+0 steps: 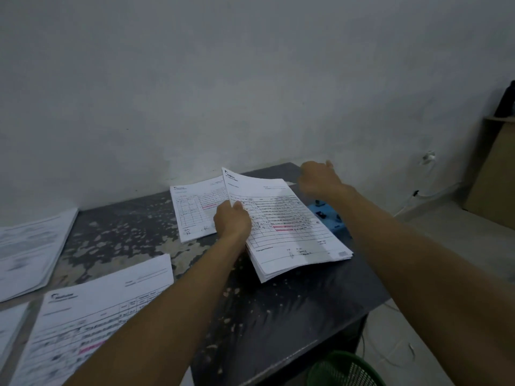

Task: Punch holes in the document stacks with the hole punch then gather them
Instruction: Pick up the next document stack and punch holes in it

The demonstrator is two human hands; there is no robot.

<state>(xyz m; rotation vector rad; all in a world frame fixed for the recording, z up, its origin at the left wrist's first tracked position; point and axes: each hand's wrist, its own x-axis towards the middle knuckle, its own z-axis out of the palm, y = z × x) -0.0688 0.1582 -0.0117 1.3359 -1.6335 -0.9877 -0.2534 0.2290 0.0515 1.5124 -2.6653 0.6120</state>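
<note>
A thick stack of printed forms lies tilted at the right of the dark table, its left edge lifted. My left hand grips that raised left edge. A blue hole punch shows partly from under the stack's right side. My right hand hovers above and behind the punch, blurred, touching nothing that I can see. Another form stack lies flat just left of the held one.
More paper stacks lie at the near left and far left. The worn table ends at its right edge, with a green mesh basket on the floor below. A cardboard box stands at the right.
</note>
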